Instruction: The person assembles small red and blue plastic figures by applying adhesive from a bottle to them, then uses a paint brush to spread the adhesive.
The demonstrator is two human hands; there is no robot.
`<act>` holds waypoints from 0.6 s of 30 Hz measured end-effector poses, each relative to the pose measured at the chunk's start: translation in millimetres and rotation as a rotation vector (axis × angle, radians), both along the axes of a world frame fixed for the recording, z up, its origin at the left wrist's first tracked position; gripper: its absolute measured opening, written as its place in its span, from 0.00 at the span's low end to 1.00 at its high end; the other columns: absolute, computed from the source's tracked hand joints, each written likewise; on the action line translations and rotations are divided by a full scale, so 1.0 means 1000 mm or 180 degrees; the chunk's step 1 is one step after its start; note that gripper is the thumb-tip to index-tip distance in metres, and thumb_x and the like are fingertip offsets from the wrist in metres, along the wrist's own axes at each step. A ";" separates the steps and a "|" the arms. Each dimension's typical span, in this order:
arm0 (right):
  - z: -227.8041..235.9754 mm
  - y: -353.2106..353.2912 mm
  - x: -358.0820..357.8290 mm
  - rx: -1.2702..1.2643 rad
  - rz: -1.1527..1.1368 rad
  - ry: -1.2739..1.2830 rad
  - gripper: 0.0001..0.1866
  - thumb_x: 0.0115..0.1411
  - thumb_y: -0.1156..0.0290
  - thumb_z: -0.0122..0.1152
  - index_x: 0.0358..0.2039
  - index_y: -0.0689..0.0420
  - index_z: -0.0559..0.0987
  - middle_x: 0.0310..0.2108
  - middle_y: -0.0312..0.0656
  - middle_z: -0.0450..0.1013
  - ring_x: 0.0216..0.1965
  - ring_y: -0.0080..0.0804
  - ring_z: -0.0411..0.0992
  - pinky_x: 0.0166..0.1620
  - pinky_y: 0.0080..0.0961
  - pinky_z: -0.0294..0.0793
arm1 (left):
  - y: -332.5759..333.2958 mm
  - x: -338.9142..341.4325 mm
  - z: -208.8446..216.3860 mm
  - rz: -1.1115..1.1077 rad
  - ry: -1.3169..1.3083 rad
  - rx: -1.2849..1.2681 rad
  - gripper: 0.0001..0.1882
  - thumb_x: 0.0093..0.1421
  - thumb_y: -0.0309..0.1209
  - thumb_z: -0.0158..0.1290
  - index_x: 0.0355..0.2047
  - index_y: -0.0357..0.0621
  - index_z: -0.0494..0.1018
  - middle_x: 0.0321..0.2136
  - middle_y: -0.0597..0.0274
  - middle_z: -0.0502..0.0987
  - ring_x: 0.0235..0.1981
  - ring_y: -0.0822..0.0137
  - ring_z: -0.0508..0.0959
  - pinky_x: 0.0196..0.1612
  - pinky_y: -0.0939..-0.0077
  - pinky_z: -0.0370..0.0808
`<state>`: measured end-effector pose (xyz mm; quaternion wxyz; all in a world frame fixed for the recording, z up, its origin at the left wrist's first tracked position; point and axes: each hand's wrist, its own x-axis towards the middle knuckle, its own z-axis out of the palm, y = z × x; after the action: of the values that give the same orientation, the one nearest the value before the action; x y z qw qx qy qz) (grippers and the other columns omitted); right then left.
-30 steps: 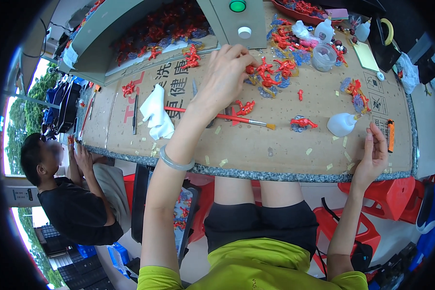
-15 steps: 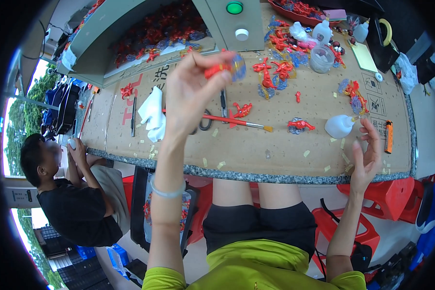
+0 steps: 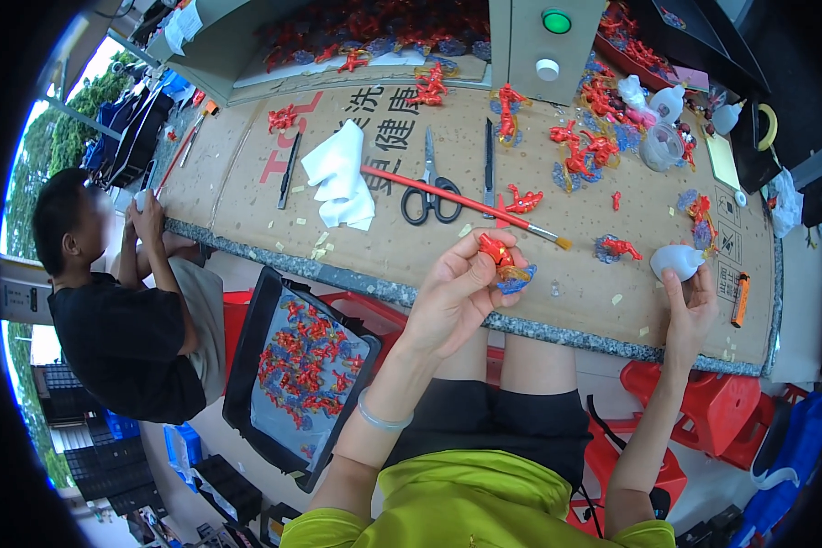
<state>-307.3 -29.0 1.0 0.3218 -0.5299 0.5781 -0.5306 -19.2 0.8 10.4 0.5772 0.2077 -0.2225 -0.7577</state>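
Note:
My left hand (image 3: pixel 461 297) is closed in a pinch on a red figurine (image 3: pixel 497 248) with yellow and clear blue parts, held just over the table's front edge. Beside the orange lighter-like stick, my right hand (image 3: pixel 692 315) has thumb and fingers around a white squeeze bottle (image 3: pixel 676 261), which lies tilted on the cardboard. Left of that bottle lies another red figurine (image 3: pixel 623 247) with a blue base. A red-handled paintbrush (image 3: pixel 457 196) stretches across black-handled scissors (image 3: pixel 429 187), its bristles toward the bottle.
A white cloth (image 3: pixel 340 173) lies left of the scissors. Finished-looking figurines fill a grey booth (image 3: pixel 384 78) at the back and a black tray (image 3: pixel 247 402) below the table edge. Red stools (image 3: pixel 694 402) stand at right. Another person (image 3: pixel 123 320) sits at left.
My left hand has come down and toward me with the figurine, from near the booth to the table's front edge. My right hand has closed around the white bottle.

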 end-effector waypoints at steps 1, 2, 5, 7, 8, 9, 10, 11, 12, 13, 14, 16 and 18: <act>-0.002 -0.001 -0.001 -0.0030 -0.0055 0.0017 0.24 0.54 0.73 0.63 0.50 0.67 0.70 0.45 0.45 0.71 0.47 0.29 0.69 0.52 0.24 0.65 | 0.001 0.000 0.001 0.0047 -0.0011 0.0116 0.16 0.62 0.34 0.49 0.47 0.39 0.65 0.36 0.57 0.72 0.33 0.68 0.69 0.32 0.79 0.65; -0.004 -0.002 -0.001 -0.0059 -0.0114 0.0035 0.22 0.55 0.71 0.63 0.48 0.67 0.71 0.42 0.43 0.72 0.46 0.28 0.69 0.51 0.24 0.66 | 0.001 0.002 0.000 0.0055 0.0011 0.0110 0.16 0.62 0.34 0.49 0.47 0.39 0.65 0.36 0.57 0.72 0.33 0.68 0.69 0.32 0.79 0.65; -0.005 -0.001 0.000 -0.0108 -0.0128 0.0042 0.21 0.56 0.70 0.62 0.48 0.67 0.71 0.41 0.43 0.72 0.44 0.27 0.69 0.50 0.24 0.66 | 0.003 0.007 -0.005 -0.0017 0.0301 0.0113 0.17 0.62 0.33 0.50 0.48 0.40 0.63 0.38 0.57 0.71 0.35 0.68 0.70 0.34 0.78 0.66; -0.006 -0.001 0.002 -0.0122 -0.0143 0.0075 0.21 0.56 0.70 0.62 0.48 0.67 0.71 0.41 0.43 0.72 0.44 0.27 0.69 0.50 0.24 0.66 | 0.004 0.009 -0.007 -0.0071 0.0405 0.0051 0.17 0.62 0.32 0.49 0.49 0.39 0.63 0.40 0.57 0.70 0.37 0.69 0.70 0.35 0.79 0.66; -0.006 -0.001 0.003 -0.0137 -0.0164 0.0083 0.21 0.57 0.69 0.62 0.48 0.67 0.72 0.41 0.43 0.72 0.44 0.27 0.69 0.50 0.23 0.66 | 0.005 0.008 -0.007 -0.0065 0.0430 0.0053 0.17 0.62 0.32 0.49 0.49 0.39 0.63 0.40 0.57 0.70 0.37 0.69 0.70 0.35 0.79 0.66; -0.006 0.000 0.004 -0.0135 -0.0163 0.0109 0.21 0.57 0.69 0.62 0.48 0.67 0.72 0.41 0.43 0.72 0.44 0.27 0.69 0.50 0.23 0.66 | 0.005 0.007 -0.005 0.0057 0.0154 0.0047 0.17 0.62 0.30 0.49 0.50 0.39 0.62 0.41 0.57 0.70 0.38 0.70 0.69 0.35 0.80 0.66; -0.005 0.000 0.005 -0.0121 -0.0193 0.0126 0.21 0.57 0.70 0.62 0.48 0.67 0.72 0.41 0.42 0.72 0.44 0.27 0.69 0.50 0.23 0.66 | 0.006 0.007 -0.003 0.0180 -0.0124 0.0043 0.17 0.62 0.28 0.48 0.50 0.39 0.62 0.42 0.57 0.70 0.39 0.71 0.69 0.36 0.81 0.66; -0.004 0.000 0.005 -0.0108 -0.0223 0.0141 0.20 0.57 0.70 0.62 0.47 0.67 0.72 0.40 0.42 0.72 0.44 0.27 0.70 0.50 0.23 0.66 | 0.007 0.006 -0.002 0.0182 -0.0101 0.0048 0.17 0.62 0.28 0.48 0.50 0.39 0.62 0.42 0.57 0.70 0.39 0.71 0.69 0.36 0.81 0.66; -0.004 0.000 0.006 -0.0107 -0.0214 0.0157 0.20 0.57 0.70 0.62 0.47 0.67 0.72 0.40 0.42 0.72 0.44 0.27 0.70 0.50 0.23 0.66 | 0.008 0.007 -0.001 0.0272 -0.0586 -0.0008 0.17 0.61 0.27 0.48 0.50 0.39 0.62 0.42 0.57 0.70 0.39 0.72 0.70 0.36 0.82 0.66; -0.005 0.000 0.006 -0.0117 -0.0236 0.0163 0.20 0.56 0.70 0.62 0.47 0.67 0.72 0.40 0.42 0.72 0.43 0.27 0.70 0.50 0.23 0.66 | 0.008 0.008 0.000 0.0361 -0.1074 -0.0061 0.17 0.61 0.25 0.48 0.51 0.39 0.62 0.42 0.57 0.71 0.38 0.74 0.70 0.35 0.83 0.66; -0.005 -0.001 0.006 -0.0128 -0.0259 0.0167 0.20 0.56 0.70 0.62 0.47 0.66 0.72 0.40 0.42 0.73 0.43 0.27 0.70 0.50 0.23 0.66 | 0.009 0.008 0.000 0.0369 -0.1062 -0.0057 0.17 0.61 0.25 0.48 0.51 0.39 0.62 0.42 0.57 0.71 0.38 0.74 0.70 0.35 0.83 0.66; -0.005 -0.001 0.007 -0.0144 -0.0259 0.0181 0.20 0.57 0.70 0.61 0.47 0.67 0.72 0.40 0.42 0.73 0.43 0.26 0.70 0.49 0.23 0.66 | 0.010 0.007 -0.001 0.0519 -0.1628 -0.0122 0.18 0.60 0.23 0.48 0.51 0.39 0.62 0.41 0.59 0.72 0.36 0.76 0.71 0.35 0.84 0.66; -0.006 0.000 0.005 -0.0163 -0.0263 0.0190 0.19 0.57 0.70 0.61 0.47 0.67 0.72 0.40 0.42 0.73 0.42 0.26 0.70 0.49 0.23 0.66 | 0.010 0.006 0.002 0.0576 -0.1625 -0.0137 0.19 0.59 0.23 0.49 0.51 0.39 0.62 0.40 0.60 0.73 0.36 0.76 0.71 0.35 0.84 0.66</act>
<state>-302.2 -29.0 -4.8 0.2685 -0.5292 0.5951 -0.5420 -13.5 11.2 12.4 0.5720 0.3987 -0.3575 -0.6213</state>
